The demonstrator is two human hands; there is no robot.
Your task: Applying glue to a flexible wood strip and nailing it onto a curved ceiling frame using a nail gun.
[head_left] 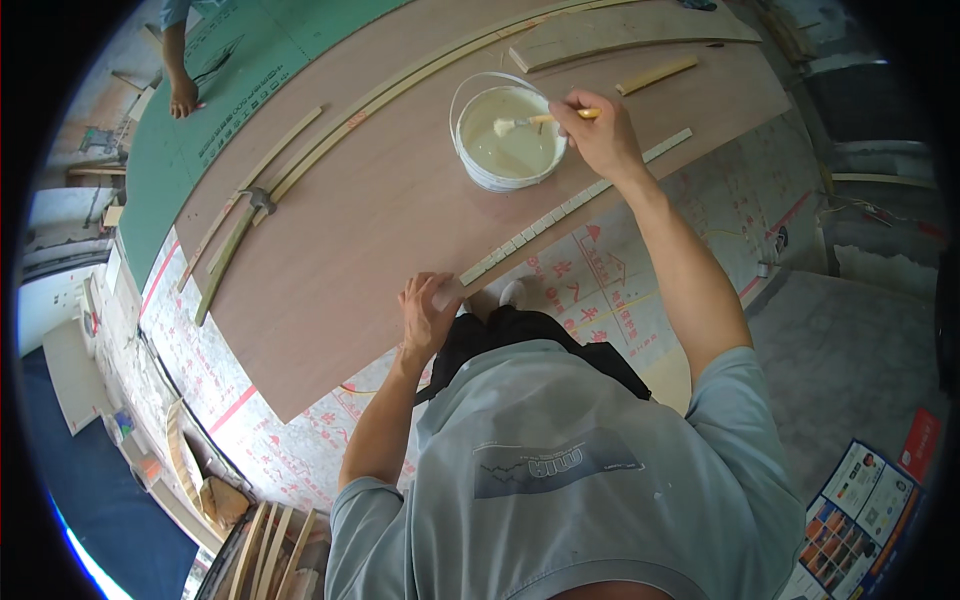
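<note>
My right hand (603,135) grips a paintbrush (512,126) by its yellow handle, fingers closed. The pale bristles are over the white bucket (497,184), within its rim. Cloudy, pale liquid (525,158) fills part of the bucket, whose wire handle (455,100) stands up on the far left side. My left hand (428,312) is closed on the near end of a long, narrow wooden strip (545,224) with a row of pale blocks or notches along it. This strip slants away to the right, past the bucket and below my right wrist.
The brown board (350,250) bears a hammer (232,250), long thin battens (400,72), a short wooden stick (657,76) and a curved plank (630,40). Another person's hand (183,97) rests on the green sheet (160,170). Wood strips (270,550) stand at lower left.
</note>
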